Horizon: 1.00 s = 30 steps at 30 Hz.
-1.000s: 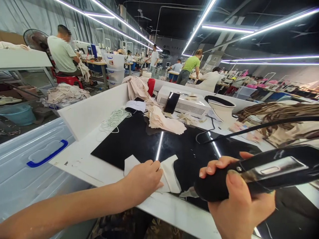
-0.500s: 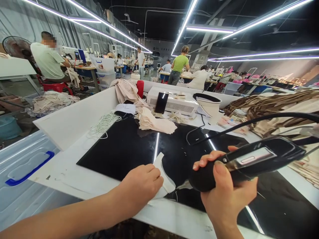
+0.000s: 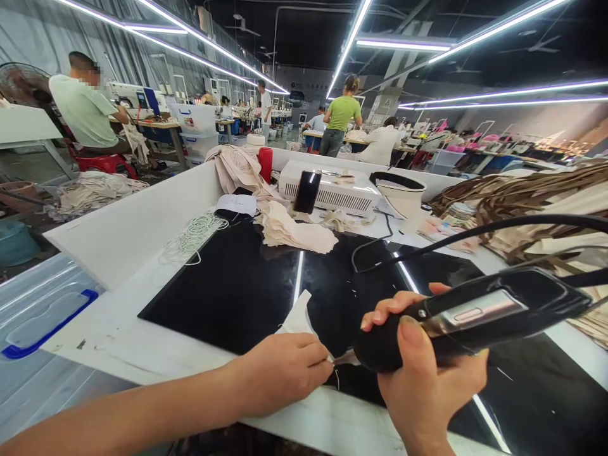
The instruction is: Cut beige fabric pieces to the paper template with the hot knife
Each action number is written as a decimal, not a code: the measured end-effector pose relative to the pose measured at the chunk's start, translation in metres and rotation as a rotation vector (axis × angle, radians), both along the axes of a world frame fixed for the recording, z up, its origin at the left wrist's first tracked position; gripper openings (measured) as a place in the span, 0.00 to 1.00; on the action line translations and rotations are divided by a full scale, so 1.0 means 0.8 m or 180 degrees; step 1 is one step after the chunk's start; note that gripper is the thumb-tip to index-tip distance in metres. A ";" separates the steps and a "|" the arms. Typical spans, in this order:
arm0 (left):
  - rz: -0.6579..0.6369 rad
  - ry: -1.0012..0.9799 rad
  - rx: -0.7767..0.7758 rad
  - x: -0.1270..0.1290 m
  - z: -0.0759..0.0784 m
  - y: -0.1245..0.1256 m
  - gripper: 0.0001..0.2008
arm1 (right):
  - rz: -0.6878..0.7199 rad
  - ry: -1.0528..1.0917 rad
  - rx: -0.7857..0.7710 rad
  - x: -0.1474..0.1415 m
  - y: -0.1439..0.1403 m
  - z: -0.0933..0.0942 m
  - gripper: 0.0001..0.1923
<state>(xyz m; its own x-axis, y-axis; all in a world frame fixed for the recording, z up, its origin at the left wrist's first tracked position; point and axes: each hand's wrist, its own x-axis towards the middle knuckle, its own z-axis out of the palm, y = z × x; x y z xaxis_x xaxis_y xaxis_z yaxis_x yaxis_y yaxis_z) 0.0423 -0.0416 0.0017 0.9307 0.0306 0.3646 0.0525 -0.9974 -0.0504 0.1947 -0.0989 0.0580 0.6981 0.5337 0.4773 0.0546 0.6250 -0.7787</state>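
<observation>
The right hand (image 3: 427,373) is wrapped around a black corded tool (image 3: 470,316), thumb on top, its metal tip low over the black mat (image 3: 228,291) on the desk (image 3: 118,329). The left hand (image 3: 285,370) pinches a white fabric piece (image 3: 299,320) (partly hidden under its fingers (image 3: 316,361)), which lies on the mat just left of the tip.

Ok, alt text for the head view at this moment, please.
At a white worktable with a black mat, the person's left hand pinches a small white fabric piece while the right hand grips a black corded handheld tool whose tip meets it. Beige fabric pieces lie beyond, with other workers behind.
</observation>
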 end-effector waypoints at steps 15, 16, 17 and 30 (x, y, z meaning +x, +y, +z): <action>0.0277 -0.0103 -0.0165 -0.009 -0.008 -0.004 0.08 | -0.0040 -0.0093 0.0056 -0.002 -0.005 0.002 0.22; 0.0295 -0.0081 -0.0179 -0.009 -0.007 -0.005 0.09 | -0.0043 -0.0081 0.0056 -0.003 -0.005 0.002 0.22; 0.0313 -0.0060 -0.0196 -0.010 -0.007 -0.006 0.09 | -0.0038 -0.0071 0.0054 -0.003 -0.005 0.002 0.22; 0.0432 0.0030 -0.0704 -0.027 -0.005 -0.019 0.15 | 0.0060 0.0085 -0.0023 -0.010 -0.009 0.010 0.22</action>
<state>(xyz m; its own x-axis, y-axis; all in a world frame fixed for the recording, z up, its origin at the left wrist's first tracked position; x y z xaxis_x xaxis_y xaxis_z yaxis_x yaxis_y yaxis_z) 0.0208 -0.0565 -0.0023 0.9160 0.2334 0.3265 0.1871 -0.9680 0.1670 0.1869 -0.1064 0.0659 0.7002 0.5503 0.4548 0.0220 0.6201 -0.7842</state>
